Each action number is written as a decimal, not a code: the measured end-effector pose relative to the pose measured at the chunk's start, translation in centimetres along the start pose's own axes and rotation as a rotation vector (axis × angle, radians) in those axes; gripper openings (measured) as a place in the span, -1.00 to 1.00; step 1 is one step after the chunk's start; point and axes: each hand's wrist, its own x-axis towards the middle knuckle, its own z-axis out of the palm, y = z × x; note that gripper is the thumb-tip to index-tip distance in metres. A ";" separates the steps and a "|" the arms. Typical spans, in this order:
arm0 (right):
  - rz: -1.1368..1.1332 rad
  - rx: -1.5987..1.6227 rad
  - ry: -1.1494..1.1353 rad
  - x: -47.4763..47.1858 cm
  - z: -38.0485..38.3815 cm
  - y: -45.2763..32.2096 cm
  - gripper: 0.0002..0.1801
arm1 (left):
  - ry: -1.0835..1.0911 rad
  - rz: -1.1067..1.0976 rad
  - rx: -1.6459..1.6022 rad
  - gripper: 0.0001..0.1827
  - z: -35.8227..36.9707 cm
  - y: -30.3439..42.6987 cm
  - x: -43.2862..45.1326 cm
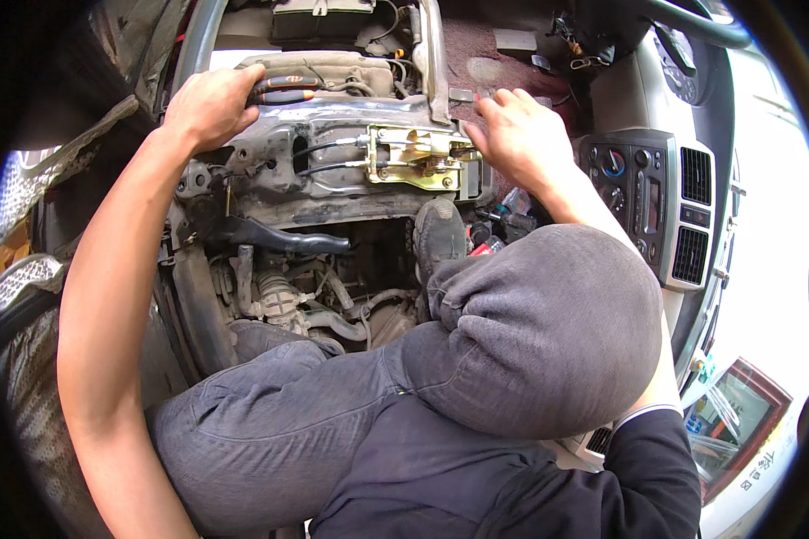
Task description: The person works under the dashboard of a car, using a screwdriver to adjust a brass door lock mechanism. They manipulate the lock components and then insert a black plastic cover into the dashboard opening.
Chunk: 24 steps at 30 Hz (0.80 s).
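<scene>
My left hand [212,108] is closed around a pair of pliers with black and orange handles [287,89]; the handles stick out to the right and the jaws are hidden. Right of centre sits a gold-coloured metal shifter bracket [411,172], mounted on the grey metal crossmember [270,145]. Two black control cables [330,166] run into it from the left. My right hand [522,138] is at the bracket's right end, with the thumb beside its edge and the fingers curled. What lies under those fingers is hidden.
Engine parts show in the open bay [283,296] below the crossmember, with a black lever [290,236] above them. My shoe [440,232] stands beside a power tool [509,219]. The dashboard console [634,202] is at right, and a steering wheel [701,27] at upper right.
</scene>
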 end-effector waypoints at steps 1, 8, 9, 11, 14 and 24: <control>-0.042 -0.116 -0.034 0.0 -0.4 0.0 -0.64 | 0.009 0.001 0.003 -0.62 -0.1 0.0 0.0; -0.137 -0.088 -0.545 1.9 -2.1 2.0 -0.53 | -0.003 -0.058 0.035 -0.57 0.6 -1.4 -1.5; -0.134 -0.045 -0.549 1.0 -1.4 3.4 -0.54 | -0.013 -0.069 0.033 -0.56 0.5 -1.2 -1.6; -0.114 0.033 -0.558 -1.4 0.3 7.2 -0.56 | -0.025 -0.078 0.025 -0.54 0.1 -0.5 -1.3; -0.023 0.159 -0.527 -4.0 2.2 9.7 -0.50 | -0.067 -0.068 0.031 -0.53 0.4 -0.7 -0.7; 0.152 0.431 -0.560 -2.6 1.7 8.4 -0.51 | -0.098 -0.036 0.016 -0.60 1.0 -0.2 0.7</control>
